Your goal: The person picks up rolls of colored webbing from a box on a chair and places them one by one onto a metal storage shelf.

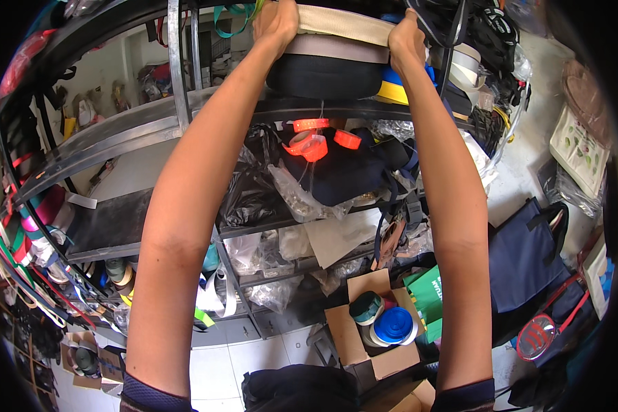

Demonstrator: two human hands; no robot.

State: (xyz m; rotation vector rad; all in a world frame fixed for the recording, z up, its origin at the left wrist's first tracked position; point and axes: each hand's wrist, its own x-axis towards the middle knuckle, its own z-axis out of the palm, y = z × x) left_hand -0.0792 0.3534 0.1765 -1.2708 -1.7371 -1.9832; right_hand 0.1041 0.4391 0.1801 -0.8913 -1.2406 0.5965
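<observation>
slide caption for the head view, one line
Left hand and right hand hold a cream webbing roll at crowded shelving.

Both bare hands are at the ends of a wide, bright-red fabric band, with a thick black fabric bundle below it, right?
Not quite: the wide, flat fabric band is cream, not bright red, as the head view shows. The left hand and right hand are at its ends, with the thick black fabric bundle below.

Hands, two, bare: left hand (275, 27) at the grip's left end, partly cut off by the upper edge; right hand (406, 42) at its right end, fingers bent. Arms, two, outstretched: left arm (202, 147), right arm (450, 154), forearms converging toward the grip, elbows nearer the body.
</observation>
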